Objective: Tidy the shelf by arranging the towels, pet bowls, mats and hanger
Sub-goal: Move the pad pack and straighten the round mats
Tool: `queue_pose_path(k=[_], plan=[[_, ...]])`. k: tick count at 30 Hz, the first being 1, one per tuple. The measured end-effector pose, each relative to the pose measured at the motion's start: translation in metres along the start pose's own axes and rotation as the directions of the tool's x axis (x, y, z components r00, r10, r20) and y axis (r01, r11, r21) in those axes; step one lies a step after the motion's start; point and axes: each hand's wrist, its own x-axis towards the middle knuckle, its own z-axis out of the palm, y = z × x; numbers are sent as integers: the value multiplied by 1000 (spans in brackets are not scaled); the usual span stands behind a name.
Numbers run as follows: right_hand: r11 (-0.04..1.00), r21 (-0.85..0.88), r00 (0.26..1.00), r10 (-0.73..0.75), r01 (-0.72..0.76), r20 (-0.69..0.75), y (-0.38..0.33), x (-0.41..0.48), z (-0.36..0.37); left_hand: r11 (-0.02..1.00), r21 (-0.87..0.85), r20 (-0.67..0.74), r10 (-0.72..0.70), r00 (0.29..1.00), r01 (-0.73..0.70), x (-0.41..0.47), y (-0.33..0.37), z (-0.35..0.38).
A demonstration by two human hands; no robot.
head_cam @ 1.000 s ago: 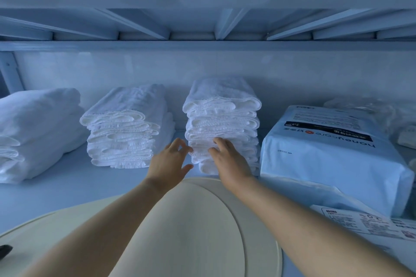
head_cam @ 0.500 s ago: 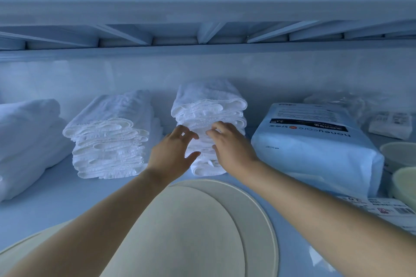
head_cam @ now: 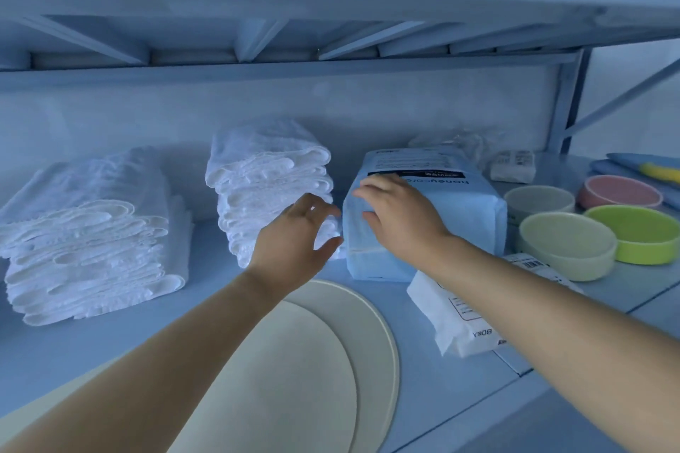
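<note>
Pack [head_cam: 460, 221] with upside-down "honeycare" lettering under released right grip [head_cam: 403, 219]; left grip [head_cam: 294, 243] likewise released beside towels [head_cam: 265, 176].

Shelf [head_cam: 110, 349], seen from above. Left hand [head_cam: 294, 235], fingers spread, before tall towel stack [head_cam: 268, 180]; contact unclear. Right hand [head_cam: 401, 217] flat on upper left edge of blue package [head_cam: 441, 217], just beside stack. Lower towel stack [head_cam: 88, 232] at left. Round mats [head_cam: 331, 360] in front, under left forearm. Green bowls [head_cam: 566, 243] at right.
</note>
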Motion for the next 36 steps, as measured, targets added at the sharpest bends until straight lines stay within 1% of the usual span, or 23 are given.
queue_pose_path(k=[5,8,10,15,17,19,21,27,30,34,36], plan=[[998,-54,1000,22,-21,18,26,-30,-6,998,-2,16,59,998,-59,-5,18,6],[997,-69,996,-46,41,-79,38,-45,-12,995,18,45,94,995,-95,-6,22,7],[996,-76,994,-46,39,-100,48,-52,-12,991,37,52,126,991,-128,-5,24,9],[997,-73,998,-14,10,-60,67,-63,-19,964,119,9,238,971,-238,11,36,15],[999,-47,999,5,-7,-38,71,-64,-23,968,124,-5,220,976,-218,19,43,22],[999,-39,999,-1,0,-32,74,-63,-27,978,110,-23,179,984,-176,25,52,28],[1000,-31,1000,-4,3,-8,79,-63,-28,980,119,-48,168,985,-161,27,59,32],[998,23,999,-51,51,-9,99,-59,-22,973,177,-42,155,987,-145,27,66,37],[996,20,996,-82,83,-28,106,-55,-22,975,192,-62,124,990,-110,26,68,40],[993,59,995,-99,100,-20,120,-49,-20,970,233,-89,89,992,-66,25,76,43],[988,82,991,-131,132,-21,125,-48,-18,965,260,-91,67,994,-41,25,81,44]])
